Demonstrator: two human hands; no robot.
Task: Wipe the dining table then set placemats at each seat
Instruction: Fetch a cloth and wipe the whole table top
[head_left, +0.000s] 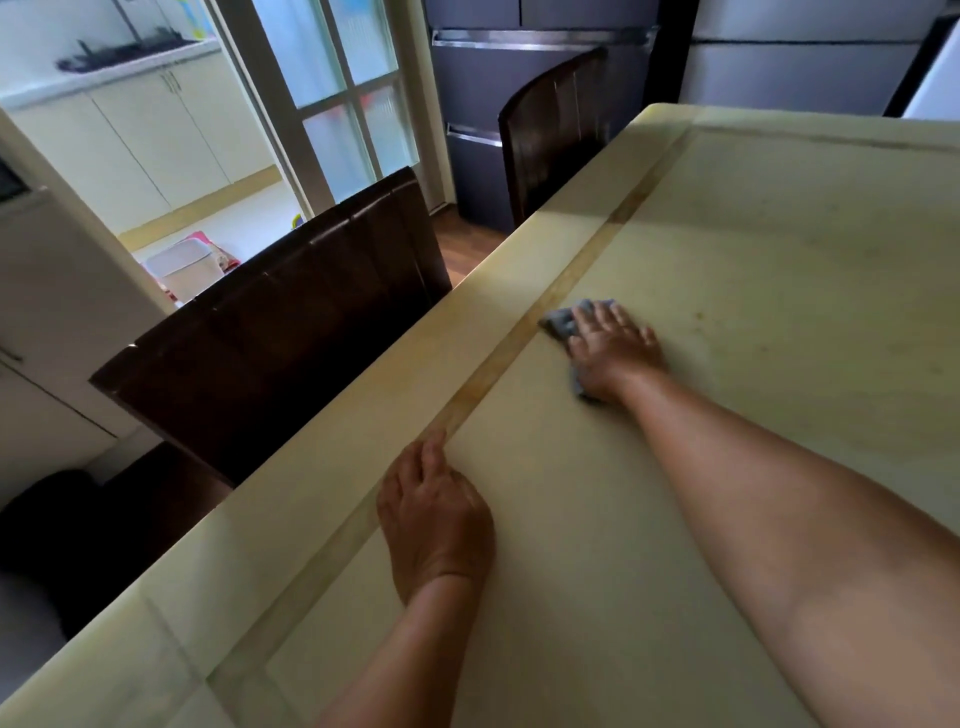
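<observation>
Dining table (753, 249), cream-coloured with a tan inlaid strip (566, 283) running parallel to its left edge, fills most of the view from the near corner to the far end. On its surface, just right of that strip and about midway along it, lies a grey cloth (563, 325). The right hand (610, 348) presses down on the cloth with its fingers spread fairly flat, so that only the cloth's far edge and a small corner by the wrist show. The hand and cloth look slightly blurred, so how the fingertips lie on the cloth is hard to judge.

The left hand (434, 512) rests on the table nearer the person, on the strip, its fingers curled loosely under and holding nothing; it looks to be braced on the surface.

Two dark wooden chairs stand tucked along the table's left side: a near chair (270, 353) with its back just beside the edge, and a far chair (556, 130) near the far corner. Behind the far chair stands a dark grey refrigerator (478, 104), and to its left a white-framed glass door (343, 104).
</observation>
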